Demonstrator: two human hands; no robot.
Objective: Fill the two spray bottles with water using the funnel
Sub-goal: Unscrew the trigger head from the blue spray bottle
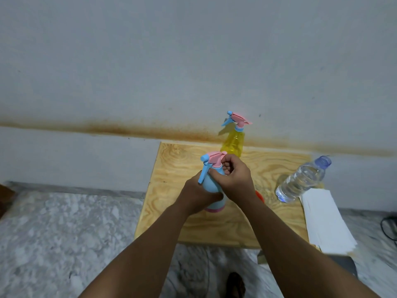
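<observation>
A light blue spray bottle (pixel 209 186) with a pink band at its base stands on the small wooden table (pixel 214 224). My left hand (pixel 197 195) wraps around its body. My right hand (pixel 235 178) is closed on the neck, just under the pink and blue spray head (pixel 211 161). A yellow spray bottle (pixel 233 144) with the same kind of head stands at the table's far edge against the wall. A clear water bottle (pixel 300 180), cap off, stands to the right. An orange sliver, perhaps the funnel (pixel 259 195), shows behind my right wrist, mostly hidden.
A stack of white paper (pixel 324 220) lies on the table's right edge. The wall (pixel 193 72) rises right behind the table. Marble-patterned floor (pixel 64 233) lies to the left and below. A dark cable (pixel 388 229) sits at the far right.
</observation>
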